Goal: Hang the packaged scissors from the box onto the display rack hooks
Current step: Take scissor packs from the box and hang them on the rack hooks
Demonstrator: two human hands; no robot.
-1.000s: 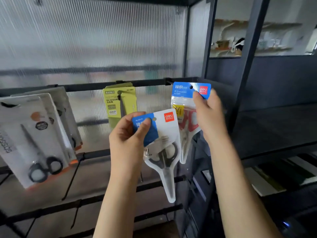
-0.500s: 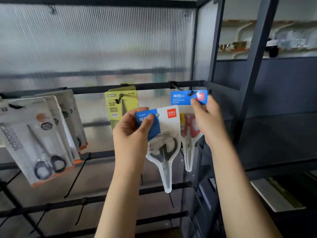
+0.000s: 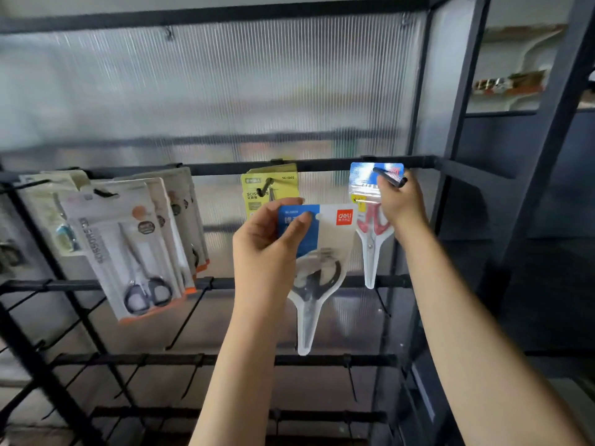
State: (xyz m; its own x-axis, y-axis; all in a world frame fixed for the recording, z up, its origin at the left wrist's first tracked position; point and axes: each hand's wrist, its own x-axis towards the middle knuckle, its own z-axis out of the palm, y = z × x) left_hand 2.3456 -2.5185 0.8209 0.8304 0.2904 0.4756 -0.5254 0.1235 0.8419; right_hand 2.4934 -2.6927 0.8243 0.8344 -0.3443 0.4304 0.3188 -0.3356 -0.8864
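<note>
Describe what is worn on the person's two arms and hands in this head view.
Nothing is worn that shows. The left hand and right hand are bare, without gloves, rings or a watch. Both forearms are bare up to the frame's lower edge; no sleeve comes into view.

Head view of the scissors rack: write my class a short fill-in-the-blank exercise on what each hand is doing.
The right hand pushes the pack of red scissors onto a ____.
The left hand holds a pack whose scissors have ____ handles.
The yellow pack hangs ____ the left hand.

Missing words: hook; black; behind
</note>
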